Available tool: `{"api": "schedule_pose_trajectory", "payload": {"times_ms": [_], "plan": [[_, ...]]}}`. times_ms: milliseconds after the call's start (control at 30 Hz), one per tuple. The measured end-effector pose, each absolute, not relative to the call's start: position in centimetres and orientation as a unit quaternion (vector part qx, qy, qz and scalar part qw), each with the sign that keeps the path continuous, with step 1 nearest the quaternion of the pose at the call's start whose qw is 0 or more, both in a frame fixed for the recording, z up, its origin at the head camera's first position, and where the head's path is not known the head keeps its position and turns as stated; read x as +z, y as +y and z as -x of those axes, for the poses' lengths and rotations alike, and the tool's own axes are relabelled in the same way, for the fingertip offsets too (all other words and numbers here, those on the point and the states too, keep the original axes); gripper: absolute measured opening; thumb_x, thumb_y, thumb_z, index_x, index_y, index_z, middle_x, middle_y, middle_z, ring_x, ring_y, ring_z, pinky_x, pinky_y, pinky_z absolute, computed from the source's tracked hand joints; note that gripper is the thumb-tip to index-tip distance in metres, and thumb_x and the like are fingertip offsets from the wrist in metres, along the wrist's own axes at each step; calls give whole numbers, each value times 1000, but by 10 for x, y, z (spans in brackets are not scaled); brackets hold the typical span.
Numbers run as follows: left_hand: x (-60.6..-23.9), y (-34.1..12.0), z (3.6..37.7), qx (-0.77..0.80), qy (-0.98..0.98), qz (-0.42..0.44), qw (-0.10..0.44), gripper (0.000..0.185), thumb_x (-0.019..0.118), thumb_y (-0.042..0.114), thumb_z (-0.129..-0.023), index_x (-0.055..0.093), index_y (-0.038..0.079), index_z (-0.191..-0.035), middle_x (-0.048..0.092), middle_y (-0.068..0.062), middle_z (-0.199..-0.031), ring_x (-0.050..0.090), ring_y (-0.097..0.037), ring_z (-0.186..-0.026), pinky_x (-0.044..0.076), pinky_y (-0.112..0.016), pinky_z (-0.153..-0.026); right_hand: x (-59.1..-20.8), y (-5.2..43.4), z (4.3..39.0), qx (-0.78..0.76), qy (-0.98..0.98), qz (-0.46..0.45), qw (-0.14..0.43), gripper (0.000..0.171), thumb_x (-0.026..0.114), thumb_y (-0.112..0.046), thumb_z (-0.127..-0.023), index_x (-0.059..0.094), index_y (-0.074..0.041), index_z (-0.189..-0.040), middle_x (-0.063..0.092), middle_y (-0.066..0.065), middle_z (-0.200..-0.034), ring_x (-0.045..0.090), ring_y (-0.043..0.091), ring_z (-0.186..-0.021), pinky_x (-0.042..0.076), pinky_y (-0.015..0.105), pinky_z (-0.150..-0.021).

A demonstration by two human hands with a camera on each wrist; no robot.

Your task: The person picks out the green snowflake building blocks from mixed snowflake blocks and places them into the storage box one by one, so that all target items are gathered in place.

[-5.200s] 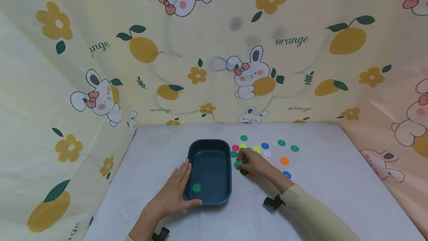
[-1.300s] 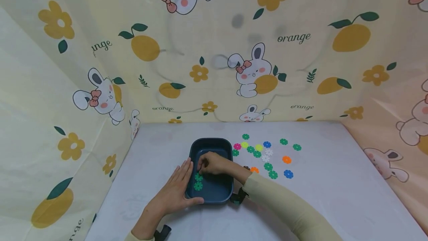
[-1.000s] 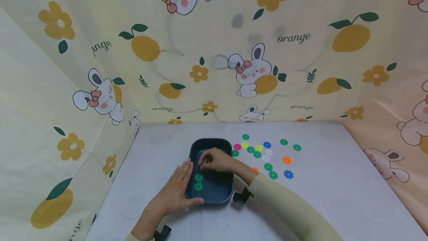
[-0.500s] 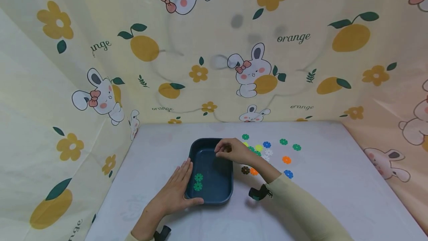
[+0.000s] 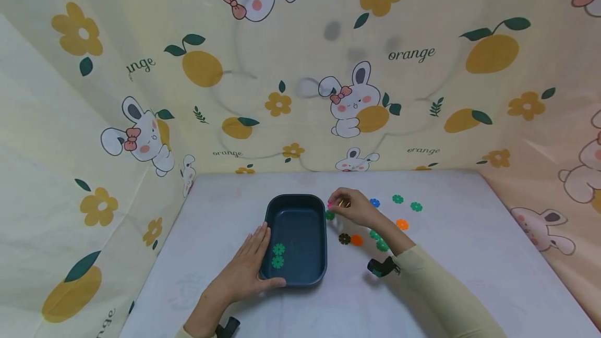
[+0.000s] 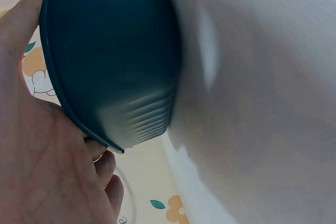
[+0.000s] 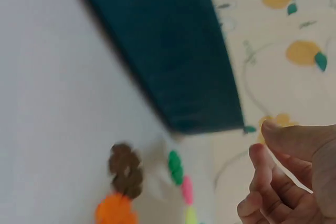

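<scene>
- Green flower pieces: two (image 5: pixel 278 255) lie flat in the lower left of the dark blue tray (image 5: pixel 319 254), just below the frame's centre in the head view; more green ones sit on the white table (image 5: pixel 469 254) to the tray's right, the nearest (image 5: pixel 330 215) just beside the tray's right rim.
- Your right hand (image 5: pixel 354 208) hovers over the loose pieces right of the tray, fingers curled with the tips close together. Whether they pinch anything I cannot tell; something small shows at the fingertips, too blurred to name.
- To do this pick well, I judge you should come down on one green piece only and pinch it by its edge, since pink (image 5: pixel 331 204) and yellow ones crowd close beside it.
- Your left hand (image 5: pixel 245 270) lies flat, fingers straight, along the tray's left wall with the thumb at its near corner. Leave it there, so the tray does not slide.
- Hidden or unclear: your right hand and forearm cover several pieces. A brown piece (image 5: pixel 345 239) touches an orange one (image 5: pixel 357 240).
- The right wrist view is motion-blurred; the left wrist view shows only the tray's outer wall, with your left hand against it.
</scene>
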State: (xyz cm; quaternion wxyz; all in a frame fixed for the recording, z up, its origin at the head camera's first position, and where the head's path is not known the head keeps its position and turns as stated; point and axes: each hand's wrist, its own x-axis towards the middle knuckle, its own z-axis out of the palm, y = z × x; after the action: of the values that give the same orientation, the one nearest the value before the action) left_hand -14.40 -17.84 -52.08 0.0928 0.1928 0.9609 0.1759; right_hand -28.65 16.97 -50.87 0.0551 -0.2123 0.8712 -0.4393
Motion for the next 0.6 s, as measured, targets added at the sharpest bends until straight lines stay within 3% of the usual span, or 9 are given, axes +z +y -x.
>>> {"api": "schedule_pose_trajectory", "payload": {"times_ms": [167,600], "plan": [[-520,-179,144,180,960,-194,93,129,68,83,-86,10,7,-173,1,-6,-182,1,-23,-168,7,-48,-137,-523,179,293,-425,882,191,71,17,78,-12,-100,72,-2,-113,68,4,-93,60,20,-83,54,27,-72],[-521,-178,144,175,961,-190,94,130,67,85,-85,9,9,-173,0,-5,-182,1,-23,-168,8,-49,-137,-548,172,303,-404,896,142,116,18,82,-20,-98,72,-14,-111,64,3,-95,59,23,-90,55,32,-76]]}}
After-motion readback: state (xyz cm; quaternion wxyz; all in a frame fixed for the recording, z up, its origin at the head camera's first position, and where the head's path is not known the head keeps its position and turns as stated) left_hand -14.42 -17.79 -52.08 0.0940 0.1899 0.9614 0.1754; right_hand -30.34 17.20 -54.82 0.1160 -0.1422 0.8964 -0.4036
